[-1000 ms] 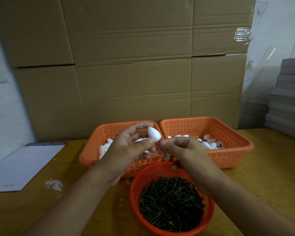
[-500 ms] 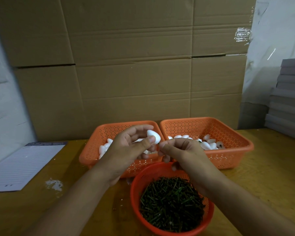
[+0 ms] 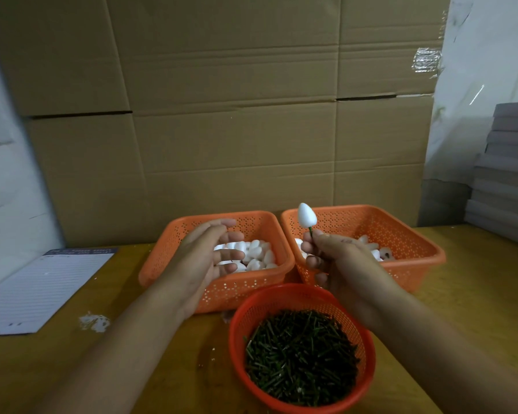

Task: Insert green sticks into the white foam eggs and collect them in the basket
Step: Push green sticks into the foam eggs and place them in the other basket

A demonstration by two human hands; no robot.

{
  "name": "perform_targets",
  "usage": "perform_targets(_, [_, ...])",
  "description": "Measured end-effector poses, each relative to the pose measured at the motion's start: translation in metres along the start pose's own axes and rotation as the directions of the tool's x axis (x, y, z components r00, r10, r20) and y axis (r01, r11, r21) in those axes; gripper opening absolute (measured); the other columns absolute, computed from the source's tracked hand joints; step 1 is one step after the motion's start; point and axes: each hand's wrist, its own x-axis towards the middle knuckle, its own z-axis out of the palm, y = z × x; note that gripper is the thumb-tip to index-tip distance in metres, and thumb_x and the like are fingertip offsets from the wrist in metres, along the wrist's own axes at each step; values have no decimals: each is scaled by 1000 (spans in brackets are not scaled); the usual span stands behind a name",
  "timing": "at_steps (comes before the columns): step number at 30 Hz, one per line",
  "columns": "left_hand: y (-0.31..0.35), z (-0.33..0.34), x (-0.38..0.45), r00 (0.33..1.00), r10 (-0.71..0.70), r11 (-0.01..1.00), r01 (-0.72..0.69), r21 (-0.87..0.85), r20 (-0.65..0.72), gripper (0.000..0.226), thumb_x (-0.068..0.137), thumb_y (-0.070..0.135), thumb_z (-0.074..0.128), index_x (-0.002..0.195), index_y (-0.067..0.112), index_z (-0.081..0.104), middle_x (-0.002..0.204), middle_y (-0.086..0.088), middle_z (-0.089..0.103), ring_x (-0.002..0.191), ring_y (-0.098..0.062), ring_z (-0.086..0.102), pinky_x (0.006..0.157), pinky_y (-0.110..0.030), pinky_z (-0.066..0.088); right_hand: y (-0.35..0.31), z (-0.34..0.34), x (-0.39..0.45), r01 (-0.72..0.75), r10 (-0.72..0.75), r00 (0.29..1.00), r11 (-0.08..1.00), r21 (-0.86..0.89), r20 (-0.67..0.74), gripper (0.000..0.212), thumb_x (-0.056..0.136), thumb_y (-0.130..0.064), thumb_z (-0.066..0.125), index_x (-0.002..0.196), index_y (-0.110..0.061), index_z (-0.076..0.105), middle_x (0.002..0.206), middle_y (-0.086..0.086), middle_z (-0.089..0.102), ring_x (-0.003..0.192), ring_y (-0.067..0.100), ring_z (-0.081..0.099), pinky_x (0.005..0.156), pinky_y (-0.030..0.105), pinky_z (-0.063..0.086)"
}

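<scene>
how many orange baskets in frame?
3. Left rectangular basket under the left hand; right rectangular basket behind the right hand; round basket of green sticks nearest the camera. None look hidden.

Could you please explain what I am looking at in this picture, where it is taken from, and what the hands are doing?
There is no machine here: a person works with two bare hands, and the single picture comes from a camera worn on the head, looking forward and down.

On the wooden table stand two square orange baskets. The left basket holds plain white foam eggs; the right basket also holds white eggs. Nearer the person is a round red basket filled with short green sticks. A lined sheet of paper lies at the left, and cardboard boxes form the backdrop.

The right hand pinches a green stick with a foam egg mounted on top, raised above the right basket. The left hand is open over the left basket, holding nothing.
</scene>
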Motion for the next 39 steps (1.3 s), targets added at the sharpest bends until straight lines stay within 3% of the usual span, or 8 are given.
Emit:
perform_targets(10, [-1,-3,1,1000,14,997,-15,70,10,22,98,15,54,104,23,73,96,-3,76,72,-16,70,55,-27,53,0,-4,7,-49,52,999,990,135,-17,18,101,-24,54,90,-18,67,72,-7,65,52,2,54,39,15,38])
perform_targets(19, [12,-42,17,959,277,723,-172,669,-53,24,97,7,55,104,26,67,104,4,69,86,-10,67,77,-32,52,-15,-42,19,83,-17,941,980,181,-337,20,101,-20,50,101,-8,67,72,-2,63,57,7,52,45,18,40])
perform_targets(22, [12,-53,24,956,287,627,-140,767,-59,20,96,7,58,104,22,69,101,10,67,93,-10,63,83,-30,47,-16,-40,17,34,10,962,987,156,-274,22,99,-13,48,108,-5,66,71,-1,63,58,9,53,47,20,40])
perform_targets(25, [10,-63,31,979,200,500,-78,862,-27,19,95,11,62,108,23,68,101,8,65,98,-11,59,83,-28,41,-16,-29,8,-49,48,999,987,-152,-13,19,95,-11,56,110,-9,69,76,1,67,60,9,58,49,21,42])
perform_targets(29, [8,-66,45,1000,0,346,-27,938,28,25,95,19,64,120,21,67,117,2,65,109,-16,60,87,-29,45,-10,-13,-8,104,153,932,756,-647,328,13,96,-19,64,107,-17,70,90,-1,75,73,6,66,58,18,50])
perform_targets(32, [8,-63,61,989,-115,248,-59,967,90,34,93,26,67,127,23,63,127,1,63,116,-15,59,97,-32,48,-3,-6,-14,340,270,840,414,-844,471,25,93,-36,67,118,-30,68,97,-15,70,87,-5,63,71,12,48])
perform_targets(35, [5,-55,78,982,-130,210,-105,972,135,45,93,25,64,138,27,54,141,2,55,124,-14,54,98,-29,45,6,-3,-18,478,355,802,99,-873,480,48,89,-48,67,134,-39,56,126,-16,61,115,4,56,79,14,41])
perform_targets(39, [-5,-49,95,977,-122,215,-144,966,173,57,97,16,56,150,29,41,153,0,45,132,-16,50,100,-28,44,13,-1,-19,522,415,769,31,-852,486,51,90,-49,65,139,-39,52,141,-13,49,127,9,47,78,13,34])
